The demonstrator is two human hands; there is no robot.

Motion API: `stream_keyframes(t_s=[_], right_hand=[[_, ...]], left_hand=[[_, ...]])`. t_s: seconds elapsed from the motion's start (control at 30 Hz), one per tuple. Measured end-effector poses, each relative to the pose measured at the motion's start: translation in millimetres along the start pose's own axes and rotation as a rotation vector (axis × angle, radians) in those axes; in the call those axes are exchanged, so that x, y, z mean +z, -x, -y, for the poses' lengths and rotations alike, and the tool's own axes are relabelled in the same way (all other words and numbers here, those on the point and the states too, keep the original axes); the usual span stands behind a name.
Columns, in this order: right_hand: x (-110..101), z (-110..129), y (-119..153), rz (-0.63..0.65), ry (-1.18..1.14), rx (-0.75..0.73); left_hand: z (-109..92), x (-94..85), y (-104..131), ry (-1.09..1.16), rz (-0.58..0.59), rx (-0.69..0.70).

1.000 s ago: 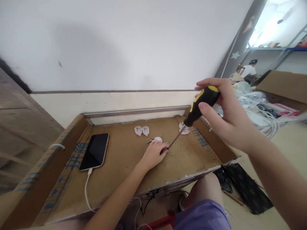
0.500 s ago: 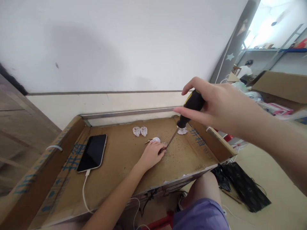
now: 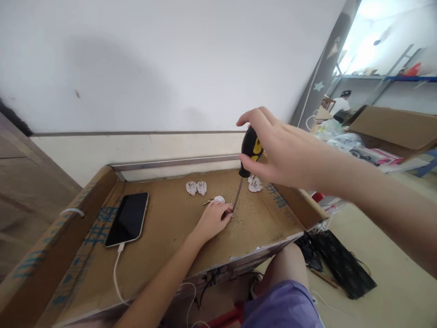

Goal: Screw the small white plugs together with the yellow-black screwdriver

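My right hand [image 3: 269, 146] is wrapped round the black and yellow handle of a screwdriver [image 3: 251, 148], held nearly upright. Its tip reaches down to the fingertips of my left hand [image 3: 214, 219], which rests on the cardboard surface [image 3: 164, 218]. My left fingers are pinched on a small part, mostly hidden under them. Just behind them lies a round white piece [image 3: 219, 199] with a brass-coloured pin [image 3: 208, 202] beside it. Two white plug pieces with prongs [image 3: 196, 187] sit further back. More white plug pieces [image 3: 254, 183] lie to the right, behind the screwdriver.
On the left a phone [image 3: 127, 219] lies with a white cable [image 3: 117, 278] plugged in. Raised cardboard edges [image 3: 309, 210] border the surface. A black flat object [image 3: 344, 264] is on the floor at right. A person [image 3: 341, 105] sits far back, near an open box [image 3: 392, 125].
My right hand has moved left and turned the screwdriver more upright, showing more plug pieces at the right. My left hand stays by the tip. The whole view has shifted slightly.
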State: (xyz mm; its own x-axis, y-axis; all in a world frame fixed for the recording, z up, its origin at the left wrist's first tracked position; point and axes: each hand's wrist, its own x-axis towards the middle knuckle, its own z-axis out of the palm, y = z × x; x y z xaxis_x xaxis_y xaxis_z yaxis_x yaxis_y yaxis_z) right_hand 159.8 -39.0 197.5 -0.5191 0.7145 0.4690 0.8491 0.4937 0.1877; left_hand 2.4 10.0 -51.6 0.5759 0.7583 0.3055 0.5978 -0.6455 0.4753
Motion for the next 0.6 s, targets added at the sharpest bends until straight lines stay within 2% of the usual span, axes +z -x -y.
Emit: stream_keyframes(t_s=[0.07,0.1,0.27,0.3,0.37,0.43,0.5,0.53,0.6], right_hand=[[-3.2,-1.1,-0.9,0.080,-0.131,-0.077],[-3.8,-0.2,-0.8,0.087,-0.112,-0.062],[4.0,12.8,5.9,-0.098,0.321,0.260],[5.1,12.8,8.1,-0.122,0.317,0.259],[4.0,6.7,12.3,-0.117,0.186,0.152],[-1.0,-5.0,15.4,-0.034,-0.055,0.004],[-7.0,-15.7,16.8,0.063,-0.248,-0.072],[-9.4,-18.5,17.1,0.091,-0.271,-0.070],[-11.6,-15.9,17.0,0.086,-0.128,0.006]], left_hand=[[0.0,-0.1,0.0,0.003,-0.002,-0.001],[-0.1,-0.2,0.1,0.005,-0.002,-0.002],[-0.6,-0.6,0.2,0.009,0.000,-0.021],[-0.6,-0.5,0.2,0.010,0.001,-0.023],[-0.7,0.0,0.5,0.014,0.003,-0.019],[-1.0,0.7,0.7,0.020,0.004,-0.018],[-1.5,1.4,0.6,0.018,0.003,-0.029],[-1.8,1.5,0.4,0.015,0.007,-0.036],[-2.3,1.2,-0.5,0.010,0.024,-0.047]])
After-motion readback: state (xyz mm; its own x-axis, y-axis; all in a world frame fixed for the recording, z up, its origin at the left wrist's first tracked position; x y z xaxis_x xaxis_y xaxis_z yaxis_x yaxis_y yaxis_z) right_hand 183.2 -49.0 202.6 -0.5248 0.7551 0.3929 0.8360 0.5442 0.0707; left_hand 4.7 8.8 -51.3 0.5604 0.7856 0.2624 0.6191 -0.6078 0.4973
